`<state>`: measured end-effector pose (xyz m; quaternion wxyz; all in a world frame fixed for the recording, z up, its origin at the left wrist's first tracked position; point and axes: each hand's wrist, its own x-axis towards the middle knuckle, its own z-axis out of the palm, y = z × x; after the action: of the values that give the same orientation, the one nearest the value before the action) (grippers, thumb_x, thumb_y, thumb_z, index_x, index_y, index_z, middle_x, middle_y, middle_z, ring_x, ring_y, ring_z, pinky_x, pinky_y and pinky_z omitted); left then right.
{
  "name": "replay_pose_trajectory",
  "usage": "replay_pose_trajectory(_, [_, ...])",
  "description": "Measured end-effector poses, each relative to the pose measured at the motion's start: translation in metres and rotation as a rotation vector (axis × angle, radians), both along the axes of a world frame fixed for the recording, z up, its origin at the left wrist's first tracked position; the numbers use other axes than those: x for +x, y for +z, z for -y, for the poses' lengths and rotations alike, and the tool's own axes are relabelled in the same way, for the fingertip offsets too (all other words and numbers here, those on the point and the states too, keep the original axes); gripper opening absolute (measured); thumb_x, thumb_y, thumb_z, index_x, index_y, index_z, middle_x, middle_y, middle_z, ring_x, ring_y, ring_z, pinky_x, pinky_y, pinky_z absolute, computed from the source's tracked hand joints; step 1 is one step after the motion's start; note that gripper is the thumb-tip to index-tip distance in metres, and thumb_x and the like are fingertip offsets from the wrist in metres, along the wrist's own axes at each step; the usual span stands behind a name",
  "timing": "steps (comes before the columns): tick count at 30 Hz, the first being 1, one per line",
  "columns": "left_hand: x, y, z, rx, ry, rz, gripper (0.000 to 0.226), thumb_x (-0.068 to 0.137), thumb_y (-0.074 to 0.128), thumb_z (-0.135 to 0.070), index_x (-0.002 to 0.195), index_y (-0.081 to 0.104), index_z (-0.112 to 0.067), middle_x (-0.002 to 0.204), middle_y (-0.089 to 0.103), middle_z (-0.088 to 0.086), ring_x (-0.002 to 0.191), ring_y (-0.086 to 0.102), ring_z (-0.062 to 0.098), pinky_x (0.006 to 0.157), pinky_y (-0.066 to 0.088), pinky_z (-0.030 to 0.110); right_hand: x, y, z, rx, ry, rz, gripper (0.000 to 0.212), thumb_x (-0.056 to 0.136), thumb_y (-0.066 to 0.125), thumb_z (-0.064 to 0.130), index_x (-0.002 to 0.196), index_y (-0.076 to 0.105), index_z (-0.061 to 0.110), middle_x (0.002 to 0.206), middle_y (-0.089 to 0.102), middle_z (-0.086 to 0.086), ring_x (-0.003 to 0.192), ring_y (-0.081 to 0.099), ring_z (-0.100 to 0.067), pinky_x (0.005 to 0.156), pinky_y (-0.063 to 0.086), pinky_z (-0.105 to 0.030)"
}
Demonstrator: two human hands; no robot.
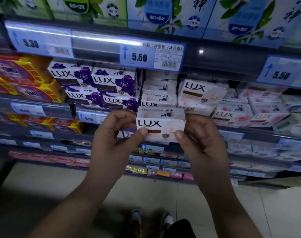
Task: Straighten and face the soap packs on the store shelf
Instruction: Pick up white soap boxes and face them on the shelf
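White Lux soap pack (160,124), held clear of the shelf (206,66) before its stack, left hand (115,134) and right hand (197,140) pinching opposite ends: likely light, stiff carton, slightly slick; best gripped at the short ends.

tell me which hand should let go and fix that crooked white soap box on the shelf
Right, probably. The crooked box sits just above the right hand, while the left hand would have to cross the held box that both pinch.
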<state>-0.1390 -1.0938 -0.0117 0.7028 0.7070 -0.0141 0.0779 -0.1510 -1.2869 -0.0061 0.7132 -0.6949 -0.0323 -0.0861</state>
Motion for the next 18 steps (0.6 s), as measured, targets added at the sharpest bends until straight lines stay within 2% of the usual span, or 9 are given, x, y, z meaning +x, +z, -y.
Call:
replay_pose_trajectory(2, [-0.002, 0.001, 0.001, -0.067, -0.015, -0.018, 0.02, 0.087, 0.08, -0.02, 0.099, 0.064, -0.019, 0.09, 0.068, 0.008, 0.088, 0.068, 0.023, 0.068, 0.059, 0.028, 0.0, 0.002, 0.005, -0.002, 0.003, -0.006, 0.023, 0.097, 0.063, 0.002, 0.117, 0.067, 0.014, 0.111, 0.078, 0.002, 0.107, 0.074, -0.013, 0.084, 0.057, -0.02])
replay_pose_trajectory(4, [-0.003, 0.004, 0.001, -0.115, -0.035, -0.015, 0.016, 0.089, 0.078, -0.018, 0.095, 0.064, -0.019, 0.082, 0.066, 0.006, 0.076, 0.066, 0.019, 0.065, 0.054, 0.025, 0.0, 0.004, 0.009, -0.012, -0.001, -0.029, 0.02, 0.097, 0.064, 0.007, 0.114, 0.07, 0.013, 0.108, 0.079, 0.003, 0.103, 0.074, -0.012, 0.08, 0.058, -0.02])
replay_pose_trajectory(6, [-0.001, 0.007, 0.004, -0.133, -0.035, -0.036, 0.016, 0.086, 0.079, -0.025, 0.093, 0.066, -0.02, 0.081, 0.071, 0.006, 0.079, 0.07, 0.021, 0.065, 0.054, 0.023, 0.003, 0.004, 0.015, -0.005, -0.001, -0.058, 0.017, 0.095, 0.066, 0.012, 0.11, 0.072, 0.015, 0.105, 0.079, 0.004, 0.1, 0.075, -0.012, 0.077, 0.058, -0.019])
replay_pose_trajectory(9, [0.005, 0.009, 0.01, -0.129, -0.003, -0.075, 0.02, 0.078, 0.079, -0.036, 0.092, 0.07, -0.024, 0.085, 0.076, 0.012, 0.087, 0.074, 0.028, 0.07, 0.061, 0.034, 0.009, 0.003, 0.026, -0.018, 0.023, -0.077, 0.016, 0.094, 0.068, 0.015, 0.109, 0.072, 0.014, 0.104, 0.079, 0.005, 0.098, 0.075, -0.009, 0.075, 0.058, -0.017])
replay_pose_trajectory(11, [0.007, 0.01, 0.016, -0.128, 0.003, -0.074, 0.022, 0.075, 0.081, -0.036, 0.092, 0.072, -0.026, 0.084, 0.078, 0.008, 0.087, 0.073, 0.029, 0.072, 0.061, 0.035, 0.013, 0.001, 0.035, -0.02, 0.058, -0.079, 0.016, 0.094, 0.068, 0.011, 0.11, 0.071, 0.014, 0.105, 0.079, 0.005, 0.098, 0.075, -0.008, 0.075, 0.058, -0.017])
replay_pose_trajectory(13, [0.006, 0.011, 0.021, -0.123, 0.004, -0.071, 0.03, 0.074, 0.083, -0.034, 0.101, 0.073, -0.026, 0.084, 0.078, 0.001, 0.086, 0.071, 0.026, 0.074, 0.06, 0.031, 0.015, 0.0, 0.043, -0.002, 0.096, -0.084, 0.025, 0.093, 0.07, 0.013, 0.117, 0.068, 0.015, 0.109, 0.079, 0.004, 0.103, 0.074, -0.01, 0.079, 0.058, -0.02])
replay_pose_trajectory(15, [0.005, 0.012, 0.024, -0.092, -0.019, -0.066, 0.044, 0.077, 0.088, -0.027, 0.118, 0.072, -0.024, 0.089, 0.077, -0.005, 0.089, 0.07, 0.018, 0.076, 0.06, 0.028, 0.016, 0.001, 0.052, 0.018, 0.133, -0.09, 0.044, 0.09, 0.074, 0.015, 0.132, 0.061, 0.017, 0.117, 0.077, 0.003, 0.111, 0.072, -0.013, 0.085, 0.059, -0.023])
replay_pose_trajectory(18, [0.003, 0.011, 0.026, -0.066, -0.093, -0.051, 0.047, 0.081, 0.08, -0.008, 0.126, 0.071, -0.02, 0.113, 0.077, 0.004, 0.112, 0.071, 0.026, 0.083, 0.062, 0.038, 0.02, 0.003, 0.063, -0.012, 0.223, -0.054, 0.061, 0.088, 0.073, -0.002, 0.141, 0.056, 0.022, 0.131, 0.071, 0.009, 0.126, 0.064, -0.009, 0.097, 0.054, -0.022])
